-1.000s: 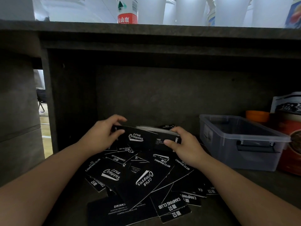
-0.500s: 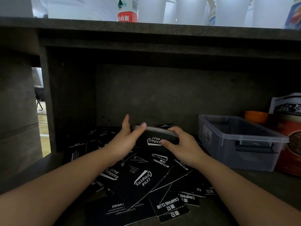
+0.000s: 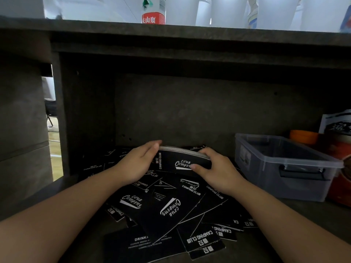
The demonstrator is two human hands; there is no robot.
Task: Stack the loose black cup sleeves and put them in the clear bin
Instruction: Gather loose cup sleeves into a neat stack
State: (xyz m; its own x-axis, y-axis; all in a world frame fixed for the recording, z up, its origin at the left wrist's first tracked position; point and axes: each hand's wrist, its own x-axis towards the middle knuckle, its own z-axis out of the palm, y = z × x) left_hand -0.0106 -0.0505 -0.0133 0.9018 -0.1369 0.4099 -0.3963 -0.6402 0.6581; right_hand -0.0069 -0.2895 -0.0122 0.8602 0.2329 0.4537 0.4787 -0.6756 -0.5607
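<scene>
Just below the centre of the frame, a gathered stack of flat black cardboard cup sleeves with white "Camping Club" lettering (image 3: pixel 182 162) stands on edge between the two hands, its long axis running left to right across the picture and its grey layered edges turned upward. The left hand (image 3: pixel 139 164) lies flat against the stack's left end, fingers straight and pressing inward, while the right hand (image 3: pixel 216 169) grips the right end, thumb on the printed near face and fingers curled over the top edge. Beneath and in front of the hands, many loose black sleeves (image 3: pixel 167 207) lie scattered and overlapping on the dark grey shelf surface (image 3: pixel 303 215), so most of the work seems yet to be done. The clear plastic bin with a dark handle clip (image 3: pixel 284 168) sits at the right of the frame, apart from the stack and nearer the right hand; it looks to hold no sleeves, though its far inside is dim. The stack would therefore travel rightward, and the right hand appears better placed to carry it. Behind the bin stand an orange container (image 3: pixel 303 136) and a printed package (image 3: pixel 336 126).
</scene>
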